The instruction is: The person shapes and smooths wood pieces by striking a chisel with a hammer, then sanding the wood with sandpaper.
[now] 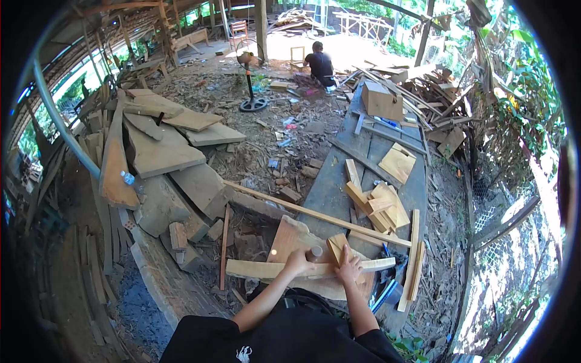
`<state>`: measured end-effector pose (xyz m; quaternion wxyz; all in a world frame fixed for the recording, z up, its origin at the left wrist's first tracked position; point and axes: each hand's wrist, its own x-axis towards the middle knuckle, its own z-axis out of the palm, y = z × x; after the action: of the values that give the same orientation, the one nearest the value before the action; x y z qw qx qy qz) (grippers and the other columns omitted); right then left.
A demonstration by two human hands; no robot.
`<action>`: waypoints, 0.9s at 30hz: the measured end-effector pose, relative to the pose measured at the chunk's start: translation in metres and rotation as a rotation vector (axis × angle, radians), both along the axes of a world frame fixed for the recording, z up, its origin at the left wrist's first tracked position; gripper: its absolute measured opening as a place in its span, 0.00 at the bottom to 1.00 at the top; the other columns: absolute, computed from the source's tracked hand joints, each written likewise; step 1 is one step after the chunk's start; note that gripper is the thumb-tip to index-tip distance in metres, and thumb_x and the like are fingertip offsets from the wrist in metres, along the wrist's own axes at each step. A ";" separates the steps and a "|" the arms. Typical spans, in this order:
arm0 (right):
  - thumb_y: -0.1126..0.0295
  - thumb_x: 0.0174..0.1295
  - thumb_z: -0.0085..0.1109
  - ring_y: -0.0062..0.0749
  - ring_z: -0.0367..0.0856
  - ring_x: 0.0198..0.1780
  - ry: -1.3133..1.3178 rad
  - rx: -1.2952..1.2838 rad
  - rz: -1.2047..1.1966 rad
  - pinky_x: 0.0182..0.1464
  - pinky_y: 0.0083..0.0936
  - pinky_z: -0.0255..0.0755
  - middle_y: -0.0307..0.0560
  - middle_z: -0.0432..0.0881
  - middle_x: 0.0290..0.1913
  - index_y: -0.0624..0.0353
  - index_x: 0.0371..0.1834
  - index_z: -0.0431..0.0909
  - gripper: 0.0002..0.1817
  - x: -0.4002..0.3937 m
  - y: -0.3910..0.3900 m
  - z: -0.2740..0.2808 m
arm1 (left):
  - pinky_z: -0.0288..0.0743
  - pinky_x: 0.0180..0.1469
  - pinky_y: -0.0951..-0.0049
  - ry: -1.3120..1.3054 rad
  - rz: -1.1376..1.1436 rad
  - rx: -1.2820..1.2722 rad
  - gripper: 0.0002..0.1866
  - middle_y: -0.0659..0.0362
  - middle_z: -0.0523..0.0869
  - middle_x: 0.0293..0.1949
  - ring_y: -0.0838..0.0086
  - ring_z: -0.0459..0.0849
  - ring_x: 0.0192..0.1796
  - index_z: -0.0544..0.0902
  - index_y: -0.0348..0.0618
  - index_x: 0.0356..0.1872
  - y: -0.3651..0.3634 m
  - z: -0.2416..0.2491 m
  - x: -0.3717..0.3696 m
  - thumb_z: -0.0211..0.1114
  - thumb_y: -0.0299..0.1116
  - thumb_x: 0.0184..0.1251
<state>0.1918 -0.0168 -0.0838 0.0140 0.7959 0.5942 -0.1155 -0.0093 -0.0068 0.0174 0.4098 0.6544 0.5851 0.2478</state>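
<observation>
A long, slightly curved pale board (248,270) lies crosswise in front of me, over a wide reddish-brown slab (283,239). My left hand (298,262) is closed round a short, dark cylindrical object (315,250), held just above the board's middle. To its right, my right hand (348,266) grips a small wooden block (336,245) that rests against the board's far edge; its fingers bend over the block's right side. A long thin strip (321,215) runs diagonally beyond both hands.
A dark work table (327,187) extends ahead with cut wood pieces (387,206) and a wooden box (381,101). Thick slabs (160,151) are piled at left. Farther off, a person (319,63) crouches near a standing fan (249,85). A blue-handled saw (385,295) lies right.
</observation>
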 end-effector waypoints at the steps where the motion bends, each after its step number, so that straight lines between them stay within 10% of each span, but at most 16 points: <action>1: 0.54 0.42 0.66 0.55 0.58 0.61 0.006 -0.007 0.001 0.56 0.48 0.55 0.65 0.58 0.60 0.25 0.68 0.31 0.56 0.000 0.001 0.003 | 0.74 0.40 0.67 0.026 -0.019 -0.004 0.21 0.53 0.84 0.31 0.66 0.83 0.36 0.82 0.44 0.35 -0.002 -0.002 0.001 0.73 0.38 0.34; 7: 0.54 0.42 0.66 0.54 0.58 0.62 0.029 -0.020 0.000 0.55 0.48 0.55 0.65 0.58 0.59 0.26 0.68 0.31 0.56 -0.001 0.002 0.004 | 0.73 0.45 0.64 0.060 -0.106 -0.066 0.26 0.48 0.82 0.37 0.58 0.81 0.42 0.81 0.45 0.41 -0.005 0.009 0.015 0.72 0.34 0.32; 27: 0.55 0.41 0.66 0.53 0.62 0.60 0.043 0.046 -0.019 0.55 0.49 0.57 0.64 0.61 0.59 0.26 0.68 0.35 0.55 0.002 0.000 0.004 | 0.73 0.37 0.77 -0.359 0.518 -0.019 0.13 0.61 0.82 0.30 0.76 0.80 0.33 0.80 0.38 0.32 -0.044 -0.025 -0.093 0.71 0.28 0.44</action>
<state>0.1942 -0.0173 -0.0803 -0.0183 0.7988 0.5894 -0.1190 -0.1026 -0.0512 -0.0073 0.4358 0.4257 0.6529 0.4500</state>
